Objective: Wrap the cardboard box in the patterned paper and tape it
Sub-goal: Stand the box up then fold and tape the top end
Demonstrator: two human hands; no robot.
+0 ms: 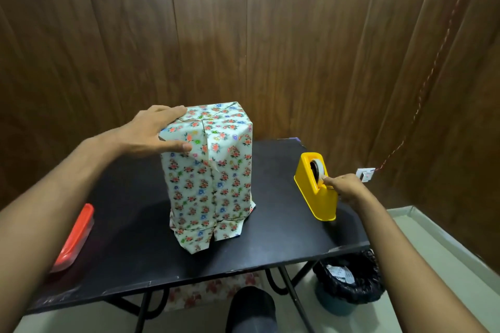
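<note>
The box (209, 170) stands upright in the middle of the black table (140, 246), covered in white paper with small flowers. Loose paper flaps splay out at its foot. My left hand (154, 131) rests on the box's upper left corner, fingers on the folded top and thumb on the front face. At the right stands a yellow tape dispenser (315, 192) with a tape roll in it. My right hand (345, 188) pinches the tape end at the dispenser's cutter.
A red-lidded container (74, 238) lies at the table's left edge. Beneath the table's right corner sits a bin with a black liner (349, 284). More flowered paper (205, 292) lies on the floor under the table. Wooden wall panels close in behind.
</note>
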